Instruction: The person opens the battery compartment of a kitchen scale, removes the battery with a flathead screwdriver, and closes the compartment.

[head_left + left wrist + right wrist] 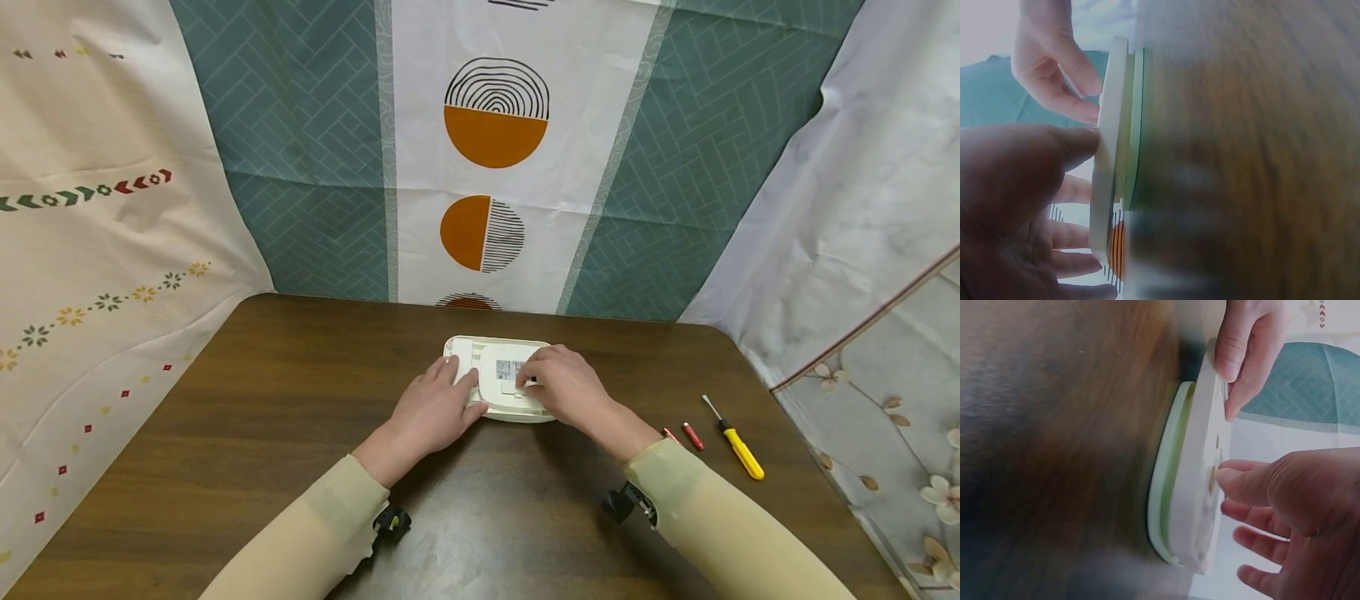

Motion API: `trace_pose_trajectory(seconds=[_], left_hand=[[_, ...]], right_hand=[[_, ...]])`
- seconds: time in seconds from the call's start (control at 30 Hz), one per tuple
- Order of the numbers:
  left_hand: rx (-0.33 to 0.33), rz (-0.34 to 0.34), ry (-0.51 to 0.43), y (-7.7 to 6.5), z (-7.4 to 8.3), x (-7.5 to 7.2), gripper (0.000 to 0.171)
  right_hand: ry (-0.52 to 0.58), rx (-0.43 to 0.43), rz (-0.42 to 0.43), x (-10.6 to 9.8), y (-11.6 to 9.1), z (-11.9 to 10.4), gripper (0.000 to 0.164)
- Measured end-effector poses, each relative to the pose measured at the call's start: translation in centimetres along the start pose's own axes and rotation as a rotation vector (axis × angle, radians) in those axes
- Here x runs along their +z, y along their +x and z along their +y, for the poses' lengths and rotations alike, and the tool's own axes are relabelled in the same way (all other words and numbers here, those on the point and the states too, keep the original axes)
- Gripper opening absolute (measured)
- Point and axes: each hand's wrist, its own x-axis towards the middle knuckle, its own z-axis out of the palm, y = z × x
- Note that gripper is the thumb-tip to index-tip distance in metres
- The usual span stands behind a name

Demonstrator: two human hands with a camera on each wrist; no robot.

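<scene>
A white kitchen scale point(489, 392) lies upside down on the table, its pale green platform point(1137, 125) underneath. My left hand point(435, 408) rests on its left end, fingers stretched over the underside and thumb at the near edge. At the printed label point(506, 369), my right hand point(567, 386) pinches a small white battery cover point(509, 387) between thumb and index finger. The other right fingers stay spread above the scale in the right wrist view. Part of the cover is hidden behind those fingertips.
On the right of the brown wooden table point(300, 400) lie a red battery point(693, 436) and a second one point(670, 433), partly behind the right forearm. A yellow-handled screwdriver point(741, 451) lies beyond them. A patterned curtain point(315, 233) hangs along the table's far edge.
</scene>
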Motion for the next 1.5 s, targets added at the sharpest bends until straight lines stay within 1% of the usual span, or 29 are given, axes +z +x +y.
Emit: trace_pose_trajectory(seconds=[0.17,0.43,0.7,1.07,1.5], left_hand=[[0.001,0.010,0.005,0.0,0.0,-0.1,0.062],[0.005,0.021,0.003,-0.1,-0.1,-0.1,0.060],[0.007,0.028,-0.007,-0.3,0.0,-0.3,0.060],[0.004,0.019,-0.015,-0.4,0.1,-0.3,0.060],[0.003,0.016,-0.014,-0.3,0.1,-0.2,0.060]], right_hand=[[0.037,0.006,0.022,0.3,-0.8,0.2,0.015],[0.032,0.093,0.040,0.8,-1.5,0.9,0.036],[0.020,0.120,0.018,1.1,-1.9,1.2,0.047],[0.024,0.127,0.025,1.6,-2.1,1.1,0.050],[0.005,0.154,0.023,1.7,-1.9,1.0,0.056]])
